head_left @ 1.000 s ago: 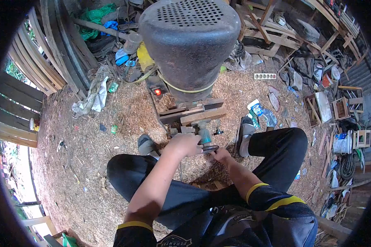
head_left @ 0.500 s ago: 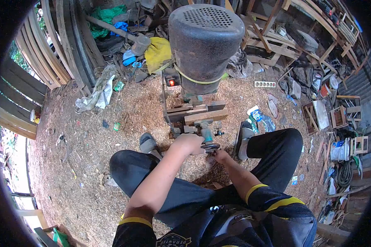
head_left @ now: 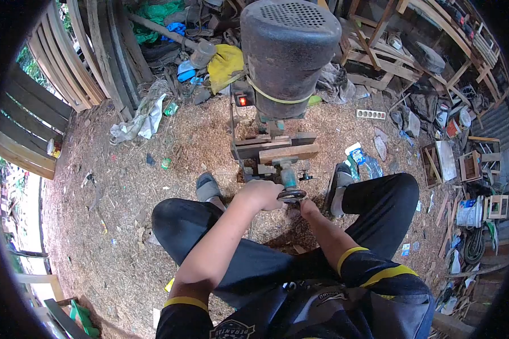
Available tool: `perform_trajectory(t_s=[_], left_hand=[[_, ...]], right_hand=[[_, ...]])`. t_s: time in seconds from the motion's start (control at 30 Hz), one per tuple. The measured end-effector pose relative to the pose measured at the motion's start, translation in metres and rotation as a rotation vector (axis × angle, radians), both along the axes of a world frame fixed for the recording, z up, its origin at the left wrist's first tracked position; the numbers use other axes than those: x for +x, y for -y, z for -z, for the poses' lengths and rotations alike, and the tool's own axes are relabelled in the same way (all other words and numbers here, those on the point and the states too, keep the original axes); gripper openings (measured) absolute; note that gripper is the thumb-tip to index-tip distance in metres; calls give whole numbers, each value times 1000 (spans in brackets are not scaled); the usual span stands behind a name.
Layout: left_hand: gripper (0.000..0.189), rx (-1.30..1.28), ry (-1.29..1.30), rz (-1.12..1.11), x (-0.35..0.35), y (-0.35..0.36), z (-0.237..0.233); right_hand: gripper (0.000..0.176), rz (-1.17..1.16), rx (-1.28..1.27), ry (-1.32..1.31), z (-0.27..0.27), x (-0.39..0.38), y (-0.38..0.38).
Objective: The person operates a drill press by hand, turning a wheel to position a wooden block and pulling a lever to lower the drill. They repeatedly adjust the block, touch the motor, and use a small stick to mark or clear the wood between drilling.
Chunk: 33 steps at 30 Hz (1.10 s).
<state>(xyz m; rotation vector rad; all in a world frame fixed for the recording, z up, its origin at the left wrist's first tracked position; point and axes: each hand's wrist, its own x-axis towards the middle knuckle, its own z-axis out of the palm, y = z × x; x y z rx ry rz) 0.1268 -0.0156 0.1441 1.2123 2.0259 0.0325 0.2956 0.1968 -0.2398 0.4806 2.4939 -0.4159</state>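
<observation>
A dark drill-press-like machine (head_left: 288,59) stands ahead of me, with a perforated top and a lit red switch (head_left: 242,101). Below its head, wooden pieces (head_left: 288,153) lie across the base. My left hand (head_left: 260,196) is closed around the left side of a dark handwheel (head_left: 292,196), in front of a green metal part (head_left: 288,178). Close to the wheel's right lower edge is my right hand (head_left: 308,208); its fingers are mostly hidden, and I cannot make out what they hold.
Wood shavings (head_left: 124,226) cover the ground. A white power strip (head_left: 371,114) and a plastic bottle (head_left: 372,166) lie to the right. Planks (head_left: 62,56) lean at the left; wooden frames (head_left: 379,62) are piled at the back right. My knees flank the machine's front.
The view has shifted slightly, so the machine appears a little further right and lower. Both hands remain at the handwheel, whose angle looks slightly different.
</observation>
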Motion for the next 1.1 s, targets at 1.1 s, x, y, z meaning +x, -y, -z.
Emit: perform_trajectory(t_s=[1.1], left_hand=[[50, 1269, -487, -92, 11, -5, -83]], right_hand=[[45, 447, -1064, -1151, -645, -378, -143]])
